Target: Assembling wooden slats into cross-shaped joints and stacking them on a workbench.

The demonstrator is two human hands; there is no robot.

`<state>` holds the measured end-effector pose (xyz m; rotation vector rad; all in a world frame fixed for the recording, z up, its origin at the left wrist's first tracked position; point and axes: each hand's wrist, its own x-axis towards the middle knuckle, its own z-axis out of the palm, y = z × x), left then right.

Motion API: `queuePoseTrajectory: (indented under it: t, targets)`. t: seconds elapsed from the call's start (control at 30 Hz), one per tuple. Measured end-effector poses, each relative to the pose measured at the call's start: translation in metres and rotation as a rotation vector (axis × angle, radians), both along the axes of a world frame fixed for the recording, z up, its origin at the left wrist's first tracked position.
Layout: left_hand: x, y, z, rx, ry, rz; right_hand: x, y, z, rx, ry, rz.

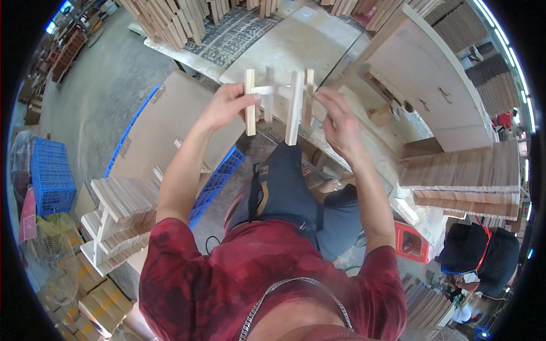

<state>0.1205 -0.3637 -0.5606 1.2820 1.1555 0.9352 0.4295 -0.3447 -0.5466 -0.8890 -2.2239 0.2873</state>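
A small frame of pale wooden slats [294, 108] hangs in front of me over the near edge of the workbench, with a short crosspiece [273, 90] joining its upright pieces. Some of its slats are smeared by motion. My left hand [230, 107] is closed on the left slat, thumb toward the crosspiece. On the other side, my right hand [339, 116] has its fingers loosely bent and apart beside the right slat; whether the fingertips touch it is hard to make out.
Beyond the frame lies the workbench [284, 48], with wooden strips [170, 25] stacked at its back. A large pale panel [421, 74] stands at right, above stacked boards [460, 173]. Left are a brown sheet [176, 122], slat stacks [122, 199] and a blue crate [52, 176].
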Motion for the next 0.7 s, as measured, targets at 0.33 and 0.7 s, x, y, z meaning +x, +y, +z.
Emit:
queuePoseTrajectory:
  t: [0.33,0.7]
  targets:
    - [0.021,-0.044,0.024,0.782,0.618,0.236,0.007,-0.012,0.096,0.118,0.123,-0.021]
    - [0.078,-0.061,0.007,0.955,0.699,0.353,-0.046,-0.052,0.040,0.458,-0.382,-0.303]
